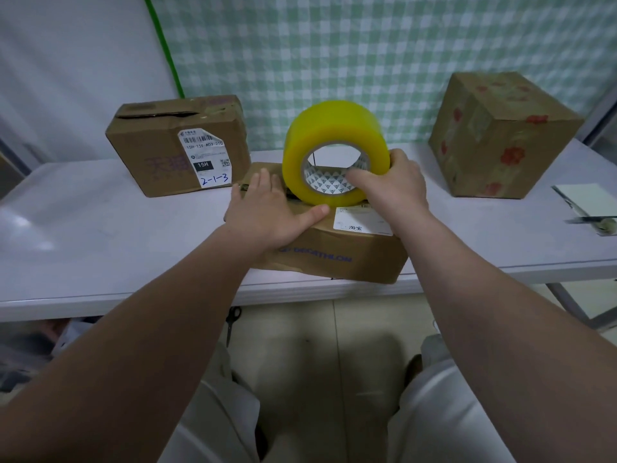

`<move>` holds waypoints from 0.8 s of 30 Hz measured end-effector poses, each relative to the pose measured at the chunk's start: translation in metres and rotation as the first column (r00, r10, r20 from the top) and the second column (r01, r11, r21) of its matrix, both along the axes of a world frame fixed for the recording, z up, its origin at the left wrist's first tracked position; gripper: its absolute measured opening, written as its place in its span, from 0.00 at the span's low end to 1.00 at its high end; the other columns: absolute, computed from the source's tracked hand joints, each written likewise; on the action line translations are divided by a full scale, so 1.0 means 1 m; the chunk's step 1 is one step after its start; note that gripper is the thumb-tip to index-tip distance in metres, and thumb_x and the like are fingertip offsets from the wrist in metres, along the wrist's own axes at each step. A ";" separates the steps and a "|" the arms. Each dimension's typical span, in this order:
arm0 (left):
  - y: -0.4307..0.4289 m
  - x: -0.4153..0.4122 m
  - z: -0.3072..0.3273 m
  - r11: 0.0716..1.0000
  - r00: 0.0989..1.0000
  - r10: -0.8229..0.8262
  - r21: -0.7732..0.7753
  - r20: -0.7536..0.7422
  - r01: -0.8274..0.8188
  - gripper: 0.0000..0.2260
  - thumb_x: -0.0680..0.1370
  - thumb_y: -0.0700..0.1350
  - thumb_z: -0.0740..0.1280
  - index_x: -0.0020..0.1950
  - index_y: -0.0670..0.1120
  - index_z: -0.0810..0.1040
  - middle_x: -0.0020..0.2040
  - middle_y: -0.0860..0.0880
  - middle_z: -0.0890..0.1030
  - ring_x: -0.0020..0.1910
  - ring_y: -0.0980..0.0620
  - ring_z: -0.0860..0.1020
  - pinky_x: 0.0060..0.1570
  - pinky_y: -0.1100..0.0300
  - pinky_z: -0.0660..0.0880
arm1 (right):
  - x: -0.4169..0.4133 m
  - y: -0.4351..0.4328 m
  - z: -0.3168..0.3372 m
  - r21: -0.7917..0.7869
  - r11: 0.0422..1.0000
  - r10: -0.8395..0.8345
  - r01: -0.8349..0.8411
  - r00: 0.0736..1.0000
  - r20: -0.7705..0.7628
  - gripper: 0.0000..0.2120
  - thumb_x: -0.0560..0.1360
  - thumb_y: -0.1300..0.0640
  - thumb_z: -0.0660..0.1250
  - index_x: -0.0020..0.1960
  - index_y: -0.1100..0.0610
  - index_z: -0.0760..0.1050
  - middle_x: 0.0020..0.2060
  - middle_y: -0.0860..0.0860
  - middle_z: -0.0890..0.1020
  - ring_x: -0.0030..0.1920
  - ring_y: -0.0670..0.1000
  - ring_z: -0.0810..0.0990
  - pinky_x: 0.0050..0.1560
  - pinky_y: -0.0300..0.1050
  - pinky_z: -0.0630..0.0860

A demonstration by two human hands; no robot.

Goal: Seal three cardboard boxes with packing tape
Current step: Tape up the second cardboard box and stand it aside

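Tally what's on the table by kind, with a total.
Cardboard boxes: 3 (left box, middle box, right box)
Tape rolls: 1 (yellow tape roll)
Pads: 1 (white pad)
Unidentified: 1 (blurred item beside pad)
Total: 6

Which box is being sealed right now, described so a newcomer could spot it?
Find the white table. At its near edge, in the middle, lies a low box. Unlike the box marked 2-1-3 behind-left and the red-flowered box right, it carries the yellow tape roll.

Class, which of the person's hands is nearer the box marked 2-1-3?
Left. The left hand lies flat on the middle box, just right of the marked box; the right hand grips the tape roll farther right.
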State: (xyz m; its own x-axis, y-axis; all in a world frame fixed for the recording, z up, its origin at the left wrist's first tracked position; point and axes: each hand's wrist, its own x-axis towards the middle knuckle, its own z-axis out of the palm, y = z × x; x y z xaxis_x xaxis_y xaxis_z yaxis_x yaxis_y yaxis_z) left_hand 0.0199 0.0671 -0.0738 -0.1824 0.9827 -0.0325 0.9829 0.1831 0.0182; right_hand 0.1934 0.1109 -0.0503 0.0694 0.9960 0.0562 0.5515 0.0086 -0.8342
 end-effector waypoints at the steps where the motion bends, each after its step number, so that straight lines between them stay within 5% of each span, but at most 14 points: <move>1: 0.001 -0.001 -0.001 1.000 1.000 0.004 0.000 0.005 -0.004 0.54 0.64 0.80 0.41 0.78 0.43 0.51 0.79 0.43 0.49 0.77 0.47 0.48 0.73 0.41 0.48 | -0.001 0.001 -0.001 0.012 1.000 -0.002 0.002 1.000 0.014 0.18 0.65 0.42 0.68 0.50 0.49 0.72 0.49 0.49 0.71 0.56 0.55 0.73 0.55 0.55 0.73; 4: 0.000 -0.003 -0.001 1.000 1.000 0.013 -0.006 0.017 -0.013 0.52 0.65 0.79 0.42 0.78 0.45 0.50 0.79 0.44 0.49 0.77 0.47 0.48 0.73 0.42 0.48 | -0.006 0.001 -0.002 0.097 0.995 -0.018 0.017 1.000 0.010 0.11 0.68 0.48 0.67 0.47 0.52 0.72 0.48 0.51 0.72 0.51 0.55 0.74 0.59 0.57 0.70; 9: -0.002 -0.001 0.005 0.999 0.999 0.027 -0.020 0.026 -0.027 0.51 0.67 0.78 0.45 0.78 0.44 0.51 0.79 0.43 0.50 0.77 0.46 0.48 0.73 0.42 0.48 | 0.001 0.000 0.010 0.260 0.965 -0.018 0.022 1.000 -0.015 0.10 0.70 0.57 0.67 0.49 0.57 0.70 0.52 0.55 0.71 0.46 0.53 0.70 0.44 0.42 0.62; 17: -0.003 0.002 0.015 0.990 0.998 0.026 -0.143 0.049 -0.019 0.56 0.58 0.80 0.38 0.79 0.48 0.43 0.79 0.43 0.43 0.77 0.46 0.42 0.74 0.42 0.43 | 0.054 0.001 0.037 0.381 0.920 -0.118 0.087 0.991 0.059 0.19 0.72 0.62 0.65 0.63 0.56 0.74 0.68 0.56 0.66 0.68 0.54 0.69 0.58 0.38 0.66; 24: -0.003 0.003 0.015 0.988 0.997 0.035 -0.154 0.066 -0.025 0.53 0.62 0.79 0.42 0.79 0.48 0.43 0.79 0.43 0.41 0.77 0.47 0.40 0.73 0.41 0.41 | 0.078 0.001 0.050 0.487 0.873 -0.128 -0.023 0.953 0.275 0.23 0.72 0.64 0.66 0.67 0.54 0.73 0.70 0.53 0.65 0.68 0.54 0.68 0.61 0.42 0.67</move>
State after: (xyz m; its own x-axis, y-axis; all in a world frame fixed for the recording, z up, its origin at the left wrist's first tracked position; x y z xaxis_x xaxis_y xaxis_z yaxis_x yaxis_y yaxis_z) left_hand 0.0230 0.0639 -0.0584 -0.2038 0.9593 -0.1953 0.9744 0.2182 0.0546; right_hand 0.2709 0.1122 -0.0007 0.0261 0.8345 0.5504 0.7774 0.3292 -0.5360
